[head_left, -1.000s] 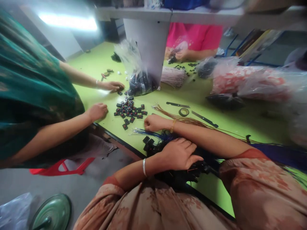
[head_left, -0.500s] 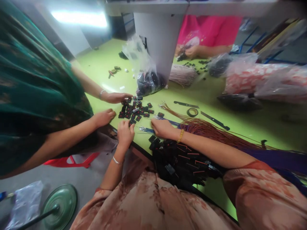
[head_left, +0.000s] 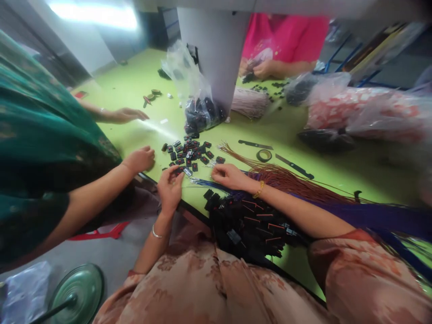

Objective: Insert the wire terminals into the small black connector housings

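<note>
My left hand [head_left: 169, 191] is at the front edge of a pile of small black plastic connector housings [head_left: 189, 150], some with red marks. Its thumb and forefinger close around a black connector housing [head_left: 178, 171], partly hidden by the fingers. My right hand [head_left: 231, 176], fingers curled together, grips thin wires whose silver tips [head_left: 211, 163] stick out toward the pile. Below that hand lies a bundle of blue wires [head_left: 202, 182] with bare metal ends. Black connectors with wires [head_left: 249, 225] are heaped in front of my body.
A co-worker's forearm [head_left: 101, 189] and hands are on the left. Brown wires [head_left: 286, 180], a tape roll [head_left: 263, 155] and two dark blades [head_left: 293, 166] lie to the right. A plastic bag of black parts [head_left: 202, 112] stands by the post [head_left: 216, 54]. Another person sits opposite.
The co-worker's far hand has drawn back left from the pile, leaving the housings more spread out. My left hand has its thumb and forefinger at a housing; my right hand stays by the wires.
</note>
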### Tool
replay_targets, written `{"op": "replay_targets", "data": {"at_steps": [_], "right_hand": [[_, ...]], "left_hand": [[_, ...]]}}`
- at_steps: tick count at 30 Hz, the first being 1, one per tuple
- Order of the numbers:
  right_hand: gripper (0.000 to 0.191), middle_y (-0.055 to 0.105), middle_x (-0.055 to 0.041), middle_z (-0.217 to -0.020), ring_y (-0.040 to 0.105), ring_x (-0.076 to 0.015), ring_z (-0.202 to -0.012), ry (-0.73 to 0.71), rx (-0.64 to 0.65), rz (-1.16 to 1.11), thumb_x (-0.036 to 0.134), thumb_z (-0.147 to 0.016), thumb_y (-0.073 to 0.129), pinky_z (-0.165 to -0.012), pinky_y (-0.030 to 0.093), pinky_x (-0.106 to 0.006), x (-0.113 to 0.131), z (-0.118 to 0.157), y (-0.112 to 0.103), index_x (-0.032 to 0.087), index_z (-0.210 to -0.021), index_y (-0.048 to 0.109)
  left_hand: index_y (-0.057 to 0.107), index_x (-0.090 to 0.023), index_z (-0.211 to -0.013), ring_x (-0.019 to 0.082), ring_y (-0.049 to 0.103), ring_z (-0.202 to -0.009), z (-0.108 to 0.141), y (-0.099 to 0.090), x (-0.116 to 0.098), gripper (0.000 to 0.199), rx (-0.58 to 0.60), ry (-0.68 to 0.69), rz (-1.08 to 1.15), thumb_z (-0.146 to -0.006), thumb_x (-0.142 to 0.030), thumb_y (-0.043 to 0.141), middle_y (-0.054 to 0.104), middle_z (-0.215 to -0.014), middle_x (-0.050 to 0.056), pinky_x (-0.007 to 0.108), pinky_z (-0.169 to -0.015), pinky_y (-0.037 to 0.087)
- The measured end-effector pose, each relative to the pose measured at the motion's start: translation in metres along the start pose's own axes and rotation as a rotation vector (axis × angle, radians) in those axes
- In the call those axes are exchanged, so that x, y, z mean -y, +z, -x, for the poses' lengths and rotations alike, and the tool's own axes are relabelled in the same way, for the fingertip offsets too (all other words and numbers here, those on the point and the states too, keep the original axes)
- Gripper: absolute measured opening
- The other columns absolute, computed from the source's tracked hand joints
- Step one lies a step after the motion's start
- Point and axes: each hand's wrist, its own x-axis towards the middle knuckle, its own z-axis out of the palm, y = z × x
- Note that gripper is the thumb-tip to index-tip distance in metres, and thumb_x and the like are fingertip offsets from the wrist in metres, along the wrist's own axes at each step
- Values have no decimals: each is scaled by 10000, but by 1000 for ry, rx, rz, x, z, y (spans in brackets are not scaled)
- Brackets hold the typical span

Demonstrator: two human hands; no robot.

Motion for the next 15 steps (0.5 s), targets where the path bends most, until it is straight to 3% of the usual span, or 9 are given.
{"op": "replay_targets", "data": {"at_steps": [3, 5, 7, 15], "right_hand": [[123, 477, 43, -599, 381, -77, -561, 3, -28, -2, 221, -768, 486, -565, 286, -211, 0, 1, 2, 162, -662, 499], [151, 466, 43, -592, 376, -79, -559, 7, -52, 0, 245, -777, 475, -561, 281, -215, -1, 2, 2, 164, -650, 490], [172, 463, 42, -592, 376, -80, -562, 4, -69, -5, 261, -783, 464, -563, 278, -218, -2, 2, 2, 166, -641, 478], [225, 366, 60, -538, 314, -76, -537, 25, -77, 50, 271, -777, 466, -535, 216, -226, 1, 2, 1, 182, -582, 396]], "left_hand": [[629, -176, -1063, 118, 579, -694, 5, 18, -13, 397, 208, -308, 399, -692, -280, 726, 613, -782, 11, 227, -627, 456], [637, -167, -1036, 117, 611, -741, 6, 31, -17, 379, 352, -496, 585, -678, -245, 735, 640, -840, 29, 226, -654, 477], [640, -164, -1014, 107, 618, -768, 6, 41, -17, 332, 420, -616, 708, -695, -211, 720, 650, -873, 36, 222, -689, 491], [616, -164, -966, 88, 615, -756, 4, 51, -11, 238, 511, -701, 852, -740, -164, 692, 656, -872, 38, 193, -673, 492]]}}
